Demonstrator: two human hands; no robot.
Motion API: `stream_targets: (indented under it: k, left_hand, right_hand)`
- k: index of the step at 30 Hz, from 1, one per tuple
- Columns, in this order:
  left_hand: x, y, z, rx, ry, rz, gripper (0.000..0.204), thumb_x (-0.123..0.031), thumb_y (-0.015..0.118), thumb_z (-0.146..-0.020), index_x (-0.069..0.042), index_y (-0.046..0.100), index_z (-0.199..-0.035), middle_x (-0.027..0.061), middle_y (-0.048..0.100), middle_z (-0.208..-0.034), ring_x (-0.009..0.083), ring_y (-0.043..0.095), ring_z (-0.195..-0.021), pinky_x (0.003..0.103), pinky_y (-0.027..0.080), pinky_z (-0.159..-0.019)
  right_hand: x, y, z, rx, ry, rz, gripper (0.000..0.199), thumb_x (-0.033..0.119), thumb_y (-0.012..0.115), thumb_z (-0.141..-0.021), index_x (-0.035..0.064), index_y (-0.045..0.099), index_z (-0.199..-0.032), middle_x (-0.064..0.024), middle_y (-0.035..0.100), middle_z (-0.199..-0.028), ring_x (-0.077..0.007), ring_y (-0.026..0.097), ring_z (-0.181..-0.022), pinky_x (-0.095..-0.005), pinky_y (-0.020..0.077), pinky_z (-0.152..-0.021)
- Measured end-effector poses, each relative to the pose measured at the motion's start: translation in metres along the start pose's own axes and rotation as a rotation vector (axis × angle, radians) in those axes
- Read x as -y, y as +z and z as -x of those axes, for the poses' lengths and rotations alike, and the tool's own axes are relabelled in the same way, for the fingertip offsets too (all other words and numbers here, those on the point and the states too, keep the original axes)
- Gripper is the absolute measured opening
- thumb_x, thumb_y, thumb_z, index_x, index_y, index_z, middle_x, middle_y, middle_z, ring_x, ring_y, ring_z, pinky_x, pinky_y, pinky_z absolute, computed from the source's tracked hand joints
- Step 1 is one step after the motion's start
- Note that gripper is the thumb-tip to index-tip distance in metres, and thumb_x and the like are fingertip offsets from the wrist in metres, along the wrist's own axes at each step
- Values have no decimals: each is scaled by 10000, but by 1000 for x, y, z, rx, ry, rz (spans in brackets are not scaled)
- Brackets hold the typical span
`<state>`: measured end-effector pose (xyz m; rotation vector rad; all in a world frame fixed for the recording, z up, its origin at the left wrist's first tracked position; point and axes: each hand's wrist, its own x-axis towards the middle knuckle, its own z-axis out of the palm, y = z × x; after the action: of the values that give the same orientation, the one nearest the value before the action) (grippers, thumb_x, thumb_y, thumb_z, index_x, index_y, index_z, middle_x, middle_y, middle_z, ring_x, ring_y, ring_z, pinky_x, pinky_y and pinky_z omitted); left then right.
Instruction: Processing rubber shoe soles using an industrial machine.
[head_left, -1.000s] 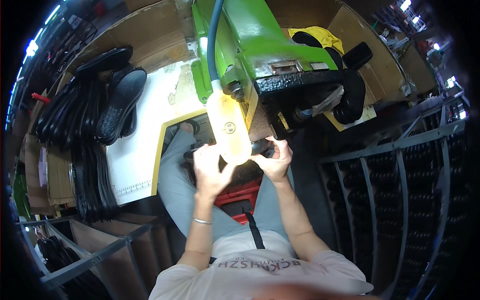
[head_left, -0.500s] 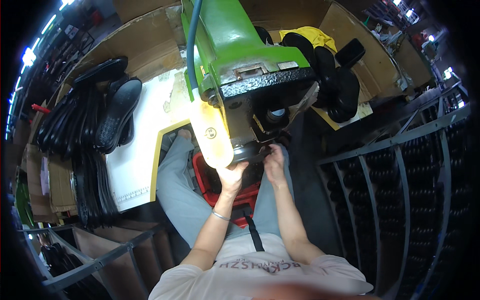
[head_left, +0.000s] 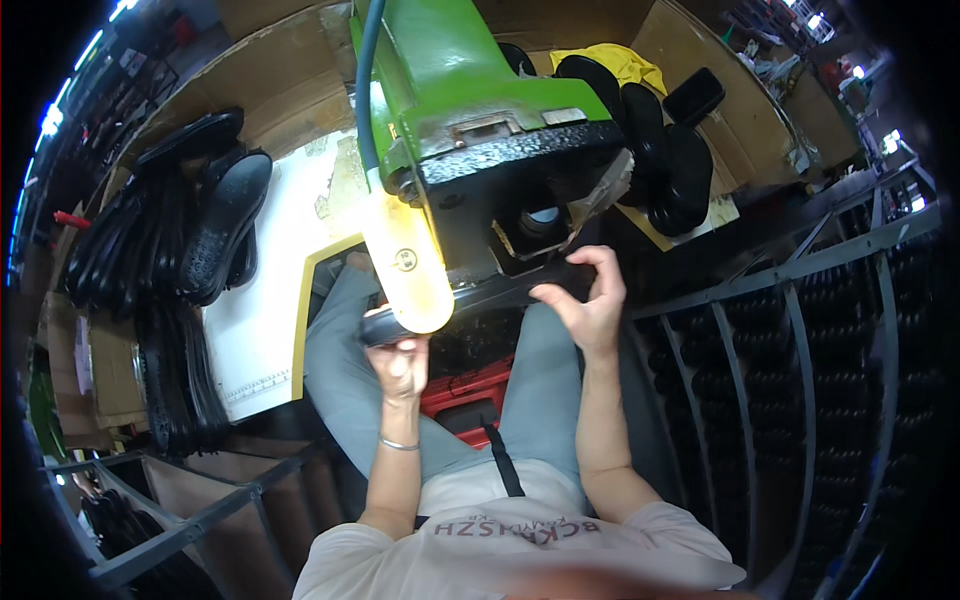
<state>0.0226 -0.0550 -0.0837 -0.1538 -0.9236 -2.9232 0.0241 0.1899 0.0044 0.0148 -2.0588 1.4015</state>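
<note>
Head view: a black shoe sole [head_left: 470, 300] is held under the black head of the green machine [head_left: 470, 90]. Its left end is gripped by the left hand [head_left: 400, 362], whose fingers are partly hidden behind a glowing yellow lamp [head_left: 405, 270]. Its right end is pinched by the curled fingers of the right hand [head_left: 588, 300]. Much of the sole's middle is covered by the machine. More black soles [head_left: 190, 240] are stacked at the left, blurred toward the rim.
</note>
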Motion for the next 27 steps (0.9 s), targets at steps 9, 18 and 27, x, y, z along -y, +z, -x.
stream_targets:
  k: [9,18,27]
  left_hand:
    - [-42,27,19,-44,207,-176,459,8,730,-703,-44,584,-1135,82,607,-1033,208,588,-967,358,484,-873]
    - [-26,74,-7,459,436,-1254,416,-106,840,-653,-4,642,-1004,150,651,-961,303,627,-816,379,506,-738]
    - [-29,78,-11,229,598,-1436,457,-305,892,-583,-47,606,-830,63,578,-754,253,523,-637,375,430,-598]
  right_hand:
    - [-55,71,60,194,314,-400,613,101,815,-698,-8,510,-1219,-131,557,-1179,-237,536,-1122,-344,397,-992]
    - [9,57,48,361,254,-759,581,148,802,-762,-15,492,-1225,-126,529,-1192,-225,500,-1176,-362,361,-1051]
    - [-9,55,41,152,348,-1174,575,224,831,-736,24,469,-1136,-90,549,-1052,-210,533,-1081,-378,407,-1006]
